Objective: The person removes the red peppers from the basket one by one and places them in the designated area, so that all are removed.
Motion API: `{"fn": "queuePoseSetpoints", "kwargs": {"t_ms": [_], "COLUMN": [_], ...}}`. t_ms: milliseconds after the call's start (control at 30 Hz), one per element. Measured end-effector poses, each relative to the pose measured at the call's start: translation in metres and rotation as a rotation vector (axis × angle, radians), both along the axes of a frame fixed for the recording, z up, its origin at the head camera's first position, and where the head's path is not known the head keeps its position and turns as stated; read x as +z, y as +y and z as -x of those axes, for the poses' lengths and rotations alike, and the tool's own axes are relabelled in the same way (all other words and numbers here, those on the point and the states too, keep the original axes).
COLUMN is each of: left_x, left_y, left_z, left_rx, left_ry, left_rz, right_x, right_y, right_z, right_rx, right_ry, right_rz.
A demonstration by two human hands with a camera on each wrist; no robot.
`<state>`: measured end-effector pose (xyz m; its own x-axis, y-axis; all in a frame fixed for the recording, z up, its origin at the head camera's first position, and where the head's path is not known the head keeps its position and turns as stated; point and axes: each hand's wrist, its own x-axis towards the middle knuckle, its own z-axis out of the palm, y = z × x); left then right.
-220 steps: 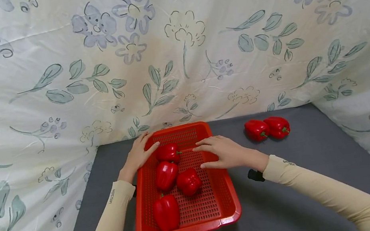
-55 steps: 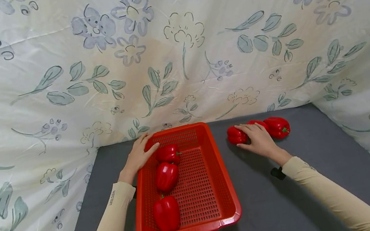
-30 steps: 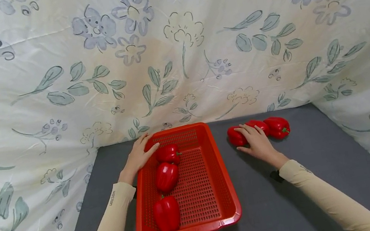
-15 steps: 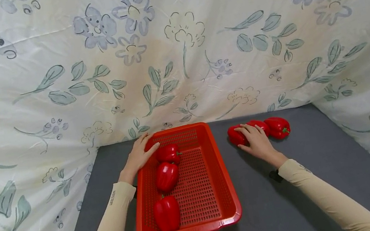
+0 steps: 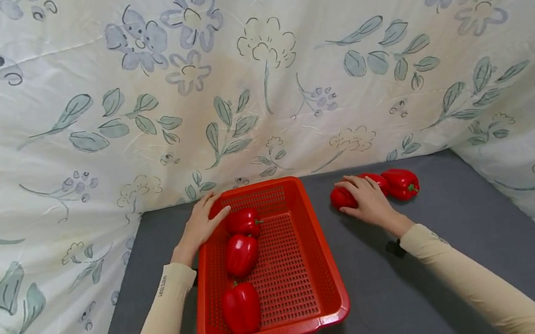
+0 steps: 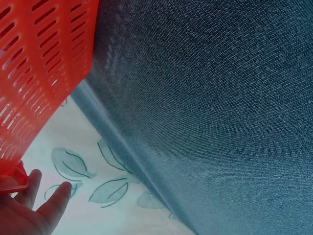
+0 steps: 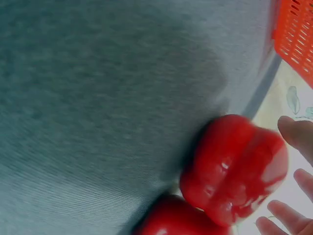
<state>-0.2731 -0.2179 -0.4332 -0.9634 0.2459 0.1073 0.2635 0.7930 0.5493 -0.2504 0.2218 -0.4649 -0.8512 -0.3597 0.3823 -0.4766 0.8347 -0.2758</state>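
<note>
A red plastic basket (image 5: 344,306) holds an upper bell pepper (image 5: 243,222), a middle bell pepper (image 5: 242,254) and a lower bell pepper (image 5: 241,309) along its left side. My left hand (image 5: 198,227) rests on the basket's far left rim, thumb stretched over the inside; in the left wrist view, straight fingers (image 6: 55,205) reach past the rim. To the basket's right, my right hand (image 5: 370,200) is over a red bell pepper (image 5: 341,199) on the table, partly covering it. In the right wrist view, its thumb and fingers are spread beside that bell pepper (image 7: 234,169), not curled round it.
Two more red bell peppers lie in a row to the right of that one, the rightmost pepper (image 5: 401,184) with its green stem facing forward. A floral cloth (image 5: 263,74) hangs behind the dark grey table (image 5: 448,243) and at its sides.
Since the oldest frame, one bell pepper has gone from the basket and now lies right of it, beside the other two. My right hand has shifted only slightly lately; the left stays put.
</note>
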Motion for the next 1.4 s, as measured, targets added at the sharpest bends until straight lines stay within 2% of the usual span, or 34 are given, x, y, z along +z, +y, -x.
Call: {"fn": "queuePoseSetpoints", "kwargs": {"t_ms": [467, 900, 1133, 1400], "left_x": [-0.002, -0.002, 0.000, 0.000], "left_y": [-0.002, -0.003, -0.004, -0.006], "left_z": [0.003, 0.004, 0.000, -0.001], "left_rx": [-0.006, -0.004, -0.009, -0.020], "left_ry": [-0.004, 0.001, -0.001, 0.000], "left_rz": [-0.007, -0.002, 0.004, 0.013], "right_x": [0.024, 0.048, 0.063, 0.077], "right_y": [-0.020, -0.042, -0.056, -0.074], "right_z": [0.009, 0.014, 0.013, 0.009], "right_rx": [0.029, 0.033, 0.023, 0.071], "right_ry": [0.038, 0.038, 0.042, 0.064], "right_rz": [0.003, -0.007, 0.037, 0.042]}}
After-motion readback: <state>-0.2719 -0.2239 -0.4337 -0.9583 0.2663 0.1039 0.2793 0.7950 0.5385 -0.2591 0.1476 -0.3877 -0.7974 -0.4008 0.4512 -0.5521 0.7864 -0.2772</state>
